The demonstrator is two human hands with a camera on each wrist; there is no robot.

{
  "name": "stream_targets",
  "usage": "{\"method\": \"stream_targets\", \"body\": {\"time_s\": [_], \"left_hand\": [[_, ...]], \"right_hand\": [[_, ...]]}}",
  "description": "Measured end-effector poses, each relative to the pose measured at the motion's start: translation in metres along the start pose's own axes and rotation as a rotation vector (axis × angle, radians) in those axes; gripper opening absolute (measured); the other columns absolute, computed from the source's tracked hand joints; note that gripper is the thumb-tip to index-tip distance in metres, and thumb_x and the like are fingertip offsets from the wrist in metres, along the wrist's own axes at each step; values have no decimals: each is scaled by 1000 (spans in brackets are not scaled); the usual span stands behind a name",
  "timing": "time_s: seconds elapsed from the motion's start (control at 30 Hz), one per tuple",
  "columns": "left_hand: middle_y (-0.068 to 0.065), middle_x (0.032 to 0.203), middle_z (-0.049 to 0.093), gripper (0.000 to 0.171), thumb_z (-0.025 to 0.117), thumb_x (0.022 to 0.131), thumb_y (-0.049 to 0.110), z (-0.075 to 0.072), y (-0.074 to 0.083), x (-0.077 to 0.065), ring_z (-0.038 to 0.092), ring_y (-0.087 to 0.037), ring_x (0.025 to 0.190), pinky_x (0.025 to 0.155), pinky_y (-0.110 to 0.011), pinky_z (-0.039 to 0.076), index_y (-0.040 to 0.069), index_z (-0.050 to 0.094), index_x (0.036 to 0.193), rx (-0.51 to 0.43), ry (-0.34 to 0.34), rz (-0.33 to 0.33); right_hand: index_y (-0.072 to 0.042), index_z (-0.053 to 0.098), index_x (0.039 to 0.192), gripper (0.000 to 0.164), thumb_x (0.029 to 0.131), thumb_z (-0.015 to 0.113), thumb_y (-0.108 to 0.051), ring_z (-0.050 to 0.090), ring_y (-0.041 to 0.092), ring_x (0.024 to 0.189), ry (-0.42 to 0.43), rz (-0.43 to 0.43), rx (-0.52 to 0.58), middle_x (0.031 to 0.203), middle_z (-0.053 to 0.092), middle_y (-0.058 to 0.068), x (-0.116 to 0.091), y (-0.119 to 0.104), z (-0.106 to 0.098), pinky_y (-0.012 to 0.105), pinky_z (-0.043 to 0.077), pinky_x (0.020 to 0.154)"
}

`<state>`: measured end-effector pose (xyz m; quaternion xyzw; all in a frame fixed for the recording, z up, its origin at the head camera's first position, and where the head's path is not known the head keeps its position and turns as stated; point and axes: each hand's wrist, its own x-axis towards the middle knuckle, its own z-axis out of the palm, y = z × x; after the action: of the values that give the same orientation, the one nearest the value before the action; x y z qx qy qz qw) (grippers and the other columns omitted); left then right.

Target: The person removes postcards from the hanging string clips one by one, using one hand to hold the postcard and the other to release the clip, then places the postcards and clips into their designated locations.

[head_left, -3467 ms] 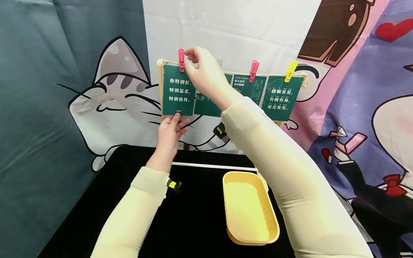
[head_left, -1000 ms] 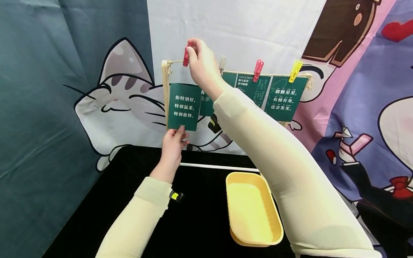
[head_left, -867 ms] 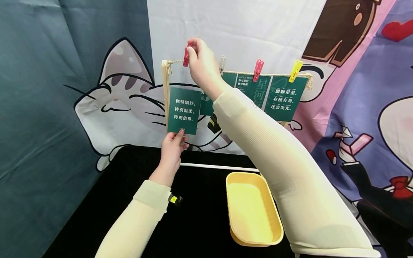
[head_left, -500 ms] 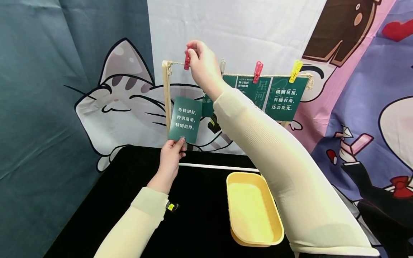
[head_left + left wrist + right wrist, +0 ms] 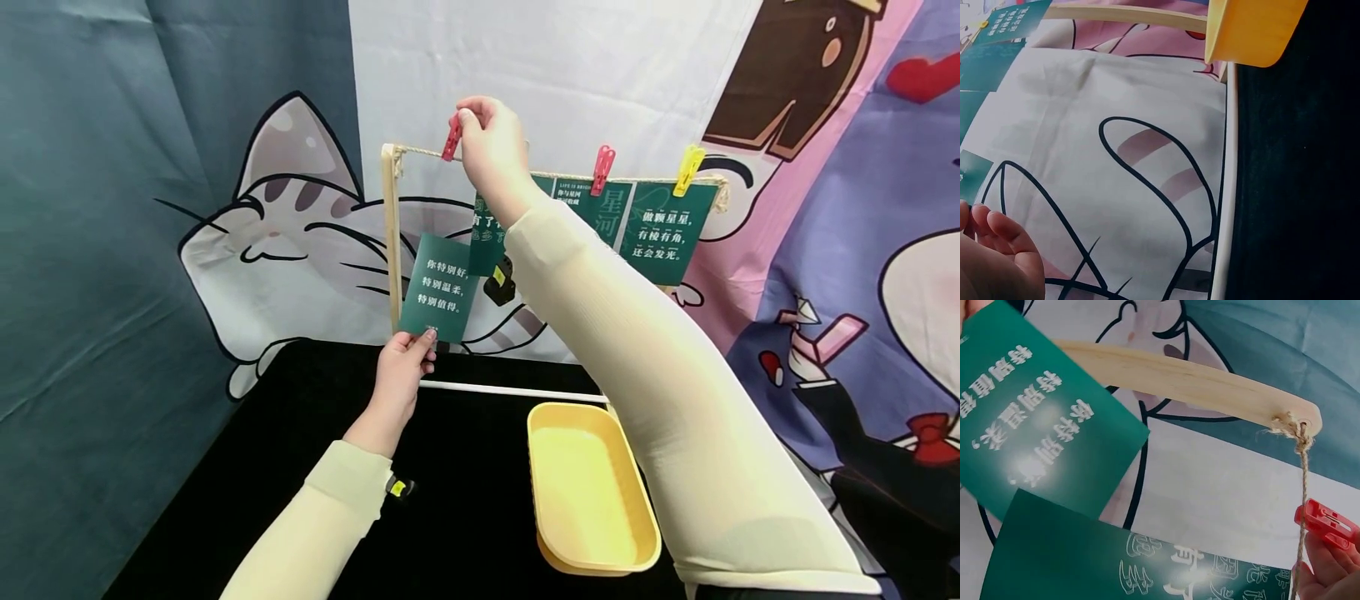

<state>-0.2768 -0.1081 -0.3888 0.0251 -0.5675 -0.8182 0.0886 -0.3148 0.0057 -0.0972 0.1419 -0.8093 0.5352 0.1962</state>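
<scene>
In the head view my left hand (image 5: 401, 371) pinches a green card (image 5: 442, 279) with white writing by its lower edge, thumb in front. The card is tilted, below the twine (image 5: 420, 151) and apart from it. My right hand (image 5: 497, 154) pinches a red clothespin (image 5: 451, 140) at the twine. In the right wrist view the tip of the red clothespin (image 5: 1329, 524) meets the twine (image 5: 1303, 481); I cannot tell whether it clamps it. Beside the held card hangs another green card (image 5: 1116, 562). In the left wrist view only part of the left hand (image 5: 1000, 256) shows.
A wooden post (image 5: 392, 233) bears the twine's left end. Further right, a red clothespin (image 5: 602, 171) and a yellow clothespin (image 5: 688, 171) hold more green cards (image 5: 667, 233). A yellow basket (image 5: 532, 467) stands on the black table (image 5: 465, 500), with a white bar (image 5: 510, 390) behind it.
The leftmost card hung under the red clothespin; it has come off, and my left hand has lowered and tilted it. My right hand has taken hold of the clothespin and shifted slightly right.
</scene>
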Motion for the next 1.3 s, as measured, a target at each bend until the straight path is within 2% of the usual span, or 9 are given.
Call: {"method": "stream_targets", "body": {"time_s": [0.17,0.37,0.5,0.67,0.87,1.0,1.1,1.17,1.3], "left_hand": [[-1,77,61,16,67,96,19,0,-2,-2,55,-12,66,58,-23,48,4,62,96,40,-10,-8],[0,68,59,15,69,95,17,-6,-10,-5,53,-11,60,54,-22,47,5,62,89,91,-18,4],[-2,68,57,17,69,95,18,-15,-16,-10,53,-12,60,53,-22,47,3,61,93,162,-19,-23],[-4,82,64,27,68,95,16,-32,-24,-20,52,-12,64,53,-21,46,4,56,116,197,-24,-65],[-4,83,64,49,67,94,9,-53,-29,-39,51,-10,61,51,-21,44,6,39,134,217,-1,-71],[-5,83,63,66,67,94,6,-63,-28,-52,52,-10,60,51,-22,45,13,30,148,269,3,-88],[-5,81,62,72,67,93,5,-71,-26,-63,53,-10,59,51,-22,47,17,27,152,313,-2,-99],[-6,79,61,69,67,93,4,-75,-26,-71,53,-10,59,50,-22,47,16,31,150,339,-12,-105],[-5,75,60,44,67,91,4,-82,-28,-87,53,-12,59,48,-22,44,10,52,133,408,-25,-116]], "right_hand": [[-4,62,124,25,106,47,-12,61,8,105,55,-41,133,115,69,6,4,2,-2,11,41,83],[-4,61,124,24,105,48,-12,60,8,102,77,-54,247,112,68,5,5,7,-8,14,38,74],[-6,59,127,26,105,48,-14,59,6,107,74,-42,311,114,68,4,-1,12,-15,12,39,80],[-6,57,131,28,105,48,-14,60,6,113,49,-61,372,118,67,6,-16,17,-24,11,40,95],[-4,56,132,29,105,49,-14,62,12,111,-6,-124,282,119,66,9,-45,34,-31,16,43,98],[1,55,132,30,104,50,-11,63,17,105,-61,-173,210,119,66,14,-75,53,-33,24,48,95],[0,57,131,30,103,53,-10,63,15,104,-130,-184,128,118,67,11,-100,71,-36,27,50,93],[-2,58,130,29,102,55,-10,64,17,101,-182,-190,67,115,69,8,-116,84,-37,28,51,89],[-5,60,129,28,102,57,-11,65,20,99,-278,-152,-27,114,69,9,-144,112,-41,32,51,85]]}}
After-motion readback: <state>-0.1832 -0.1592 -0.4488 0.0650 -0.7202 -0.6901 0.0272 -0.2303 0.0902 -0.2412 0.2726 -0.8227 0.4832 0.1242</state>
